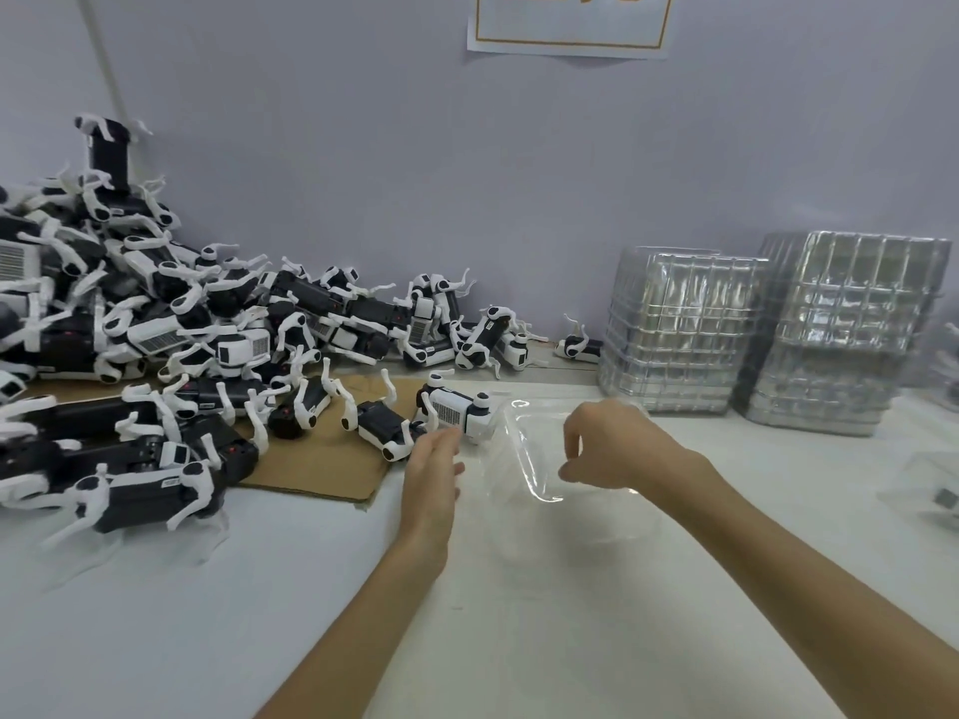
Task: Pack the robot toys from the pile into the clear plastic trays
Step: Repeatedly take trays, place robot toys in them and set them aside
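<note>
A large pile of black-and-white robot dog toys (155, 324) fills the left of the table and climbs the wall. One toy (459, 409) lies on its side nearest me, just beyond my left hand (430, 477). That hand is open, fingers stretched toward the toy, holding nothing. A clear plastic tray (524, 448) lies on the white table in front of me. My right hand (610, 448) hovers over the tray with fingers curled and pinched at its rim; the grip on it is unclear.
Two tall stacks of clear trays (680, 329) (851, 324) stand at the back right against the wall. A brown cardboard sheet (316, 464) lies under the pile's front edge. A clear item (929, 485) sits at the far right edge.
</note>
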